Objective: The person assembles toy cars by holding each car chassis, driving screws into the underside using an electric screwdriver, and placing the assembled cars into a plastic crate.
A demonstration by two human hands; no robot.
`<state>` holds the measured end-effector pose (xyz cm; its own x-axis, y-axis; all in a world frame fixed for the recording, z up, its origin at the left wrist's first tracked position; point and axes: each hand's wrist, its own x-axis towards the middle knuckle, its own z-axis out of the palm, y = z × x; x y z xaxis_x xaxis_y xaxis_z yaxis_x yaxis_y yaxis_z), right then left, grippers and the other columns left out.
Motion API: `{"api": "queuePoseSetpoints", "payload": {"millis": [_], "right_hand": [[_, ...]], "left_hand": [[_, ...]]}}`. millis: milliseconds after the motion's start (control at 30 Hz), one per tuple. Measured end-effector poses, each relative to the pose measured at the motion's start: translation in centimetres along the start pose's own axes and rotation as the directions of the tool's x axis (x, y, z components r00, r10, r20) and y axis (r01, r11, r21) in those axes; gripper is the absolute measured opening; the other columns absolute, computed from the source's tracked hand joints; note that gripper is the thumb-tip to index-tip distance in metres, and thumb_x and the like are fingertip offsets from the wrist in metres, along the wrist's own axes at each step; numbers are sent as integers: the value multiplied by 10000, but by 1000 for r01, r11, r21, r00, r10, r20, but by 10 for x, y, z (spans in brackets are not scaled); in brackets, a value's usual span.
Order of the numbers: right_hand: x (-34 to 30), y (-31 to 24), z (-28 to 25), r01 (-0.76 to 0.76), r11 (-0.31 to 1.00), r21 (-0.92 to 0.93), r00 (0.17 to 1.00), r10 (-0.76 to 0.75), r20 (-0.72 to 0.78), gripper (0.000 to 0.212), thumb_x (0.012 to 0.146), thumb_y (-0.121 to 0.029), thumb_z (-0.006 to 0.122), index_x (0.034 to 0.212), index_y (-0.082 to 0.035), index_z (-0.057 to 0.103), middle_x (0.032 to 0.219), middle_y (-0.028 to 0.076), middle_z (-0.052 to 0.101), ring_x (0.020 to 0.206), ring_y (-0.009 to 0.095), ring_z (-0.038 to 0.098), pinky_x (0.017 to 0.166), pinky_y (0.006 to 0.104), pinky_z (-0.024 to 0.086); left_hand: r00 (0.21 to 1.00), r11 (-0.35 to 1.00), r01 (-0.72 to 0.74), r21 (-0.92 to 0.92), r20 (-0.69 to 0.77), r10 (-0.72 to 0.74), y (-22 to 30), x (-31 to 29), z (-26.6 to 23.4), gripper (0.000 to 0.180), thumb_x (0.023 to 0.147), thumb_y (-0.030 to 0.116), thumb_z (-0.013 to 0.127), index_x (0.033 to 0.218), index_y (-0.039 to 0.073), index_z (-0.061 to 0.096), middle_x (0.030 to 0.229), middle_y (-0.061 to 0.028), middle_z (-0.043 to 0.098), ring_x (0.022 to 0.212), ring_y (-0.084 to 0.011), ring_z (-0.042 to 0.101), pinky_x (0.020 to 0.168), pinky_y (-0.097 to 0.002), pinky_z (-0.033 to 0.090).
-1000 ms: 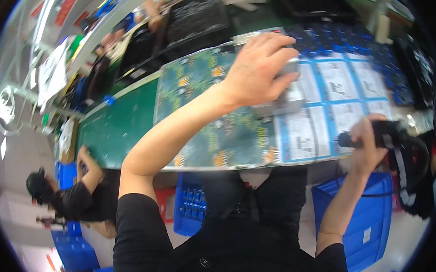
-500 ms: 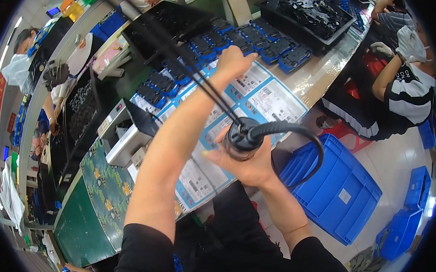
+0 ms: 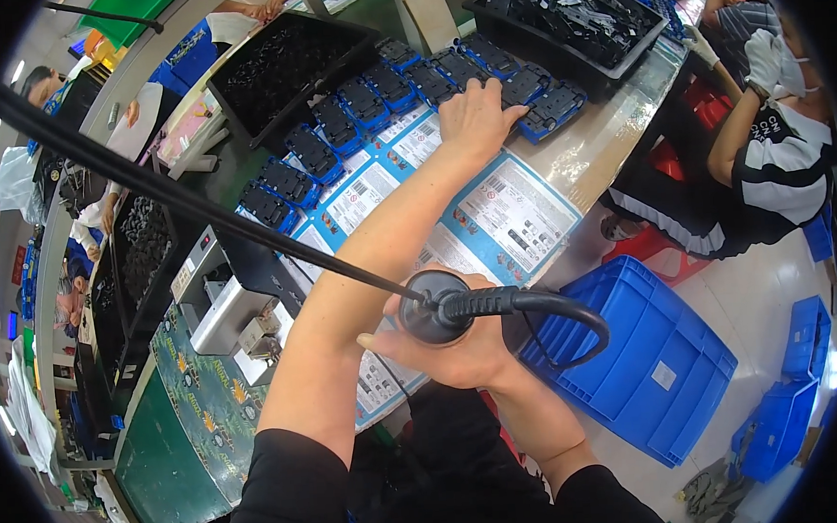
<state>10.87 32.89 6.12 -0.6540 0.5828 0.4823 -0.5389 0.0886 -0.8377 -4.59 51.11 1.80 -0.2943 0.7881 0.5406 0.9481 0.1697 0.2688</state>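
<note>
At a crowded table (image 3: 607, 147), we see the left hand (image 3: 476, 121) stretched out to the black-and-blue plastic housings, with the nearest full one (image 3: 553, 112) just beyond the thumb, to the right and level with it. That housing's long axis seems to rise toward the right, slantwise to the left forearm; others in the row stand just past the knuckles, away from the wearer. The left fingers are bent over, their tips partly hidden, and we cannot tell whether they are on a housing or merely above it.

The right hand (image 3: 461, 349), much farther from the row, is clamped around a corded electric screwdriver (image 3: 432, 306). We look onto its cord end, so the barrel points away from us and its tip is out of sight. A hanging line (image 3: 217, 215) runs to it across the left forearm. Under both arms we find blue-bordered printed sheets (image 3: 520, 204); a grey metal device (image 3: 227, 314) stands to the left, and a blue tub (image 3: 655, 344) sits at the lower right.
</note>
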Motion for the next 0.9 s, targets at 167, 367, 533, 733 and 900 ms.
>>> {"api": "queuePoseSetpoints", "payload": {"millis": [167, 367, 533, 733, 900], "right_hand": [[-5, 4, 6, -11, 1000, 20, 999, 12, -44, 281, 750, -159, 852, 898, -12, 664, 724, 30, 652, 626, 73, 579, 572, 224, 471], [-7, -5, 2, -96, 995, 8, 995, 96, -21, 284, 753, -168, 854, 887, -14, 657, 738, 30, 655, 640, 73, 586, 582, 230, 479], [-8, 0, 2, -65, 998, 19, 998, 65, -19, 312, 690, 13, 865, 908, -26, 645, 822, 15, 642, 712, 50, 573, 629, 235, 474], [-7, -11, 13, -124, 954, 272, 986, 150, -78, 316, 706, 2, 858, 931, -14, 636, 819, -7, 617, 680, 51, 552, 603, 217, 455], [-17, -5, 18, -35, 999, -10, 997, 34, -73, 294, 723, 4, 830, 930, -12, 623, 765, -4, 602, 648, 47, 542, 578, 207, 441]], "left_hand": [[977, 971, 152, -185, 178, -119, -7, 1, -10, 608, 711, 531, 796, 972, 4, 639, 895, -206, 689, 870, -347, 683, 755, -426, 522], [930, 955, 216, -202, 340, -138, -25, -32, -67, 728, 628, 486, 846, 1059, -52, 611, 961, -238, 690, 935, -363, 677, 825, -416, 523], [716, 942, 272, -196, 695, -62, -49, -61, -111, 763, 660, 593, 810, 1033, -52, 650, 998, -252, 671, 978, -336, 654, 807, -392, 514], [701, 876, 341, -341, 713, 5, -42, -88, -108, 630, 685, 534, 818, 887, -46, 676, 798, -177, 655, 761, -244, 625, 675, -361, 491], [835, 905, 257, -340, 549, -31, -43, -109, -134, 557, 633, 395, 855, 914, -33, 637, 815, -159, 643, 759, -207, 611, 663, -333, 485]]}}
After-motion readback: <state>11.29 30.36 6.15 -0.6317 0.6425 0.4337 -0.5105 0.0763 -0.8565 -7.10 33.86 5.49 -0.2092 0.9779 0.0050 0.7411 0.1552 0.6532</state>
